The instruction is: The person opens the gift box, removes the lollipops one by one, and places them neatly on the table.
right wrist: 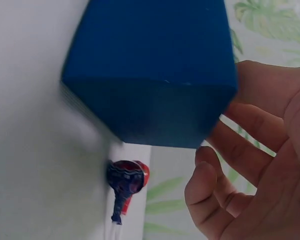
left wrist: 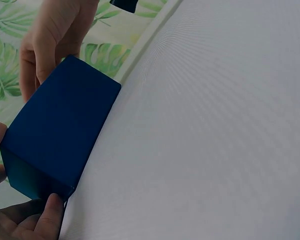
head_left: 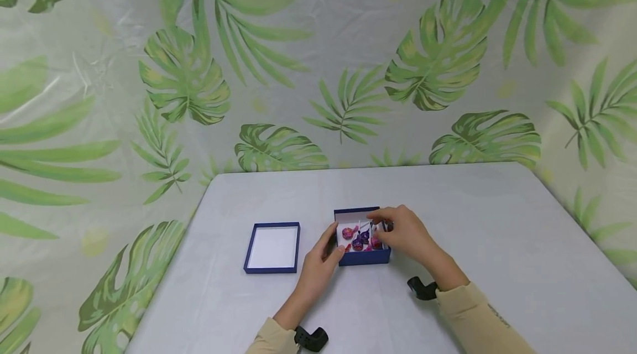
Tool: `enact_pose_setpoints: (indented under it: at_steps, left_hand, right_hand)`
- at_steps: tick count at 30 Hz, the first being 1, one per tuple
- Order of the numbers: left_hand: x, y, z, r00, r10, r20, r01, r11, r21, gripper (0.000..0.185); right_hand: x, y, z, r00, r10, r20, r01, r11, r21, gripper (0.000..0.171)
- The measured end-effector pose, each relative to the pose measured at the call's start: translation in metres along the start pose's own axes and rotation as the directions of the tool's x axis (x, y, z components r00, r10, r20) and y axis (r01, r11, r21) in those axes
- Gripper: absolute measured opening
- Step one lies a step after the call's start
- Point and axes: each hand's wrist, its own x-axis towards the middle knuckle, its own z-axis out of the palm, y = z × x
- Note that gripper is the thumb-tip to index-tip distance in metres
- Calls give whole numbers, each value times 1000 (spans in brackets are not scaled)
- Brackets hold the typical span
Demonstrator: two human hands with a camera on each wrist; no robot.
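Note:
A blue box (head_left: 365,258) with a white inside stands on the table, several wrapped lollipops (head_left: 358,244) in it, pink and purple, with white sticks. My left hand (head_left: 318,268) grips the box at its left side, thumb near the front corner; fingertips show against the blue wall in the left wrist view. Over the box's right part reaches my right hand (head_left: 405,234), thumb and fingers bent at the lollipops. Whether they pinch one is hidden. A dark blue lollipop (right wrist: 126,181) and a red one lie beyond the box's side in the right wrist view.
Left of the box lies a blue-rimmed lid (head_left: 272,248), its white inside facing up. The white-covered table (head_left: 473,221) meets a leaf-patterned curtain (head_left: 348,38) at its back edge. Dark wrist devices (head_left: 312,338) hang under both wrists.

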Motion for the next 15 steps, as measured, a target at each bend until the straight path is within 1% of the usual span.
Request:
enact_pose_setpoints:
  at_steps: [5, 7, 11, 15]
  left_hand:
    - [1, 1, 1, 1000, 0, 6, 0, 1000, 8, 54]
    - [3, -2, 2, 1000, 0, 6, -1, 1000, 12, 54]
    - [9, -19, 5, 1000, 4, -9, -4, 1000, 20, 55]
    - [11, -37, 7, 1000, -8, -17, 9, 999, 36, 56]
  right_hand:
    - [-2, -1, 5, 1000, 26, -4, -26, 998, -59, 40]
    - [-2, -2, 7, 999, 33, -9, -34, 996, -80, 42]
    - [-1, -4, 10, 999, 37, -26, -39, 993, -111, 44]
    - [-2, -5, 14, 999, 45, -2, -45, 992, -116, 45]
